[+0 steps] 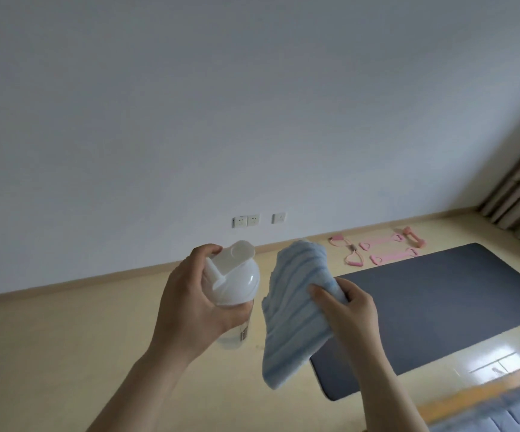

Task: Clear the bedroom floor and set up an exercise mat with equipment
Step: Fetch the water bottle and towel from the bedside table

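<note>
Fingers of the left hand (190, 294) curl round the white-lidded shaker bottle (237, 275), held up left of the grey mat (439, 307); the right hand (349, 310) pinches a folded blue striped towel (296, 307) between thumb and fingers, above the mat's near-left corner. Pink resistance bands (377, 247) and a pink dumbbell (414, 236) lie on the floor (96, 353) just beyond the mat's far edge.

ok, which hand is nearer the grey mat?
Right. The right hand, gripping the blue towel, overlaps the left end of the grey mat in the view. The left hand, gripping the white bottle, sits further left over the floor.
</note>
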### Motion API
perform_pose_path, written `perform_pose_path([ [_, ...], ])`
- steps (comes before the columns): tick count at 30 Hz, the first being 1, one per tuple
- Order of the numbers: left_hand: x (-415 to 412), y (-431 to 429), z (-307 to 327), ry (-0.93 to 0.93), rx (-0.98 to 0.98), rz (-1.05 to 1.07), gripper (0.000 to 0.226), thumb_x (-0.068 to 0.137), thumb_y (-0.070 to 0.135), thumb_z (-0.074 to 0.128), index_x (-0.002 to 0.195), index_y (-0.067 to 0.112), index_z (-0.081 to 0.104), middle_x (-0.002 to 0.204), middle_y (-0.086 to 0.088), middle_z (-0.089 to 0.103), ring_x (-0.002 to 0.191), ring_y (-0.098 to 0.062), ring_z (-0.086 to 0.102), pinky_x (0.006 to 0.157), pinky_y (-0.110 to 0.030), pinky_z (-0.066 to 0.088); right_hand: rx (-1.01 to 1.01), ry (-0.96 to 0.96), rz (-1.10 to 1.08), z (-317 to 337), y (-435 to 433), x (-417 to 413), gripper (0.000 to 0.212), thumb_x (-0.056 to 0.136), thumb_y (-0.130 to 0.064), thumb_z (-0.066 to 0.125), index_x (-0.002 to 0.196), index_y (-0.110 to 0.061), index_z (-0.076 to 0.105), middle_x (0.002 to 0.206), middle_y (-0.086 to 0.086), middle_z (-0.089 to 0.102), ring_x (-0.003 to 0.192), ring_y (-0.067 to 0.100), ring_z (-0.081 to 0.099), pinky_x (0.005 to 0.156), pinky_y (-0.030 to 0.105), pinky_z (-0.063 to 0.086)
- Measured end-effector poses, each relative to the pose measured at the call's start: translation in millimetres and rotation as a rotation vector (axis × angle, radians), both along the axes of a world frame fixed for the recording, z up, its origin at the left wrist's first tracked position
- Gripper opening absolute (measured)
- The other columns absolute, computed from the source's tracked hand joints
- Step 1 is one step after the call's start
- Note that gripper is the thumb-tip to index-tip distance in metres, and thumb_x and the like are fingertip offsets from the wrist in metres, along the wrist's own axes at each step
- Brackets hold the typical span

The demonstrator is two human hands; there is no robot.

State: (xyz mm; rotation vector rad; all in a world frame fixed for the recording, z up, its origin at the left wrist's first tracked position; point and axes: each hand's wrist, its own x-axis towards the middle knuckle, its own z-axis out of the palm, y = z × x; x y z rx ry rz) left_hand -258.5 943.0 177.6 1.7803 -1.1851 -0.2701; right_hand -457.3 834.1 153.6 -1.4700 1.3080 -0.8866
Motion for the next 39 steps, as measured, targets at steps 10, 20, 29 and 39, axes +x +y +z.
perform_pose_path([
  [10, 90, -146, -20, 0.031, 0.038, -0.117, 0.079, 0.047, 0.04, 0.089, 0.112, 0.041, 0.044, 0.101, 0.021, 0.053, 0.088, -0.003, 0.052, 0.066, -0.023, 0.047, 0.028, 0.02, -0.116, -22, -124, 77, 0.028, 0.079, -0.019, 0.069, 0.084, 0.006, 0.058, 0.066, 0.005, 0.052, 0.062, 0.012, 0.047, 0.056, 0.031, 0.039],
  [20, 137, -306, -13, -0.034, 0.049, -0.15, 0.078, 0.047, 0.041, 0.089, 0.111, 0.039, 0.045, 0.102, 0.023, 0.053, 0.088, -0.008, 0.054, 0.063, -0.021, 0.046, 0.043, -0.013, -0.17, -18, -276, 123, 0.018, 0.079, -0.017, 0.07, 0.081, -0.001, 0.063, 0.066, 0.001, 0.058, 0.063, 0.013, 0.053, 0.057, 0.031, 0.043],
  [29, 186, -422, -27, -0.002, 0.1, -0.265, 0.079, 0.047, 0.04, 0.088, 0.112, 0.04, 0.044, 0.103, 0.021, 0.053, 0.088, -0.008, 0.055, 0.068, -0.031, 0.053, 0.07, 0.009, -0.263, -31, -369, 163, 0.027, 0.078, -0.018, 0.07, 0.08, 0.006, 0.056, 0.065, 0.003, 0.052, 0.063, 0.013, 0.047, 0.058, 0.032, 0.039],
  [39, 271, -563, -26, -0.018, 0.097, -0.486, 0.077, 0.047, 0.042, 0.086, 0.112, 0.039, 0.045, 0.103, 0.021, 0.053, 0.089, -0.007, 0.054, 0.063, -0.017, 0.045, 0.065, 0.037, -0.47, -34, -456, 235, 0.023, 0.079, -0.018, 0.071, 0.082, 0.002, 0.062, 0.067, 0.004, 0.056, 0.065, 0.014, 0.051, 0.059, 0.033, 0.042],
])
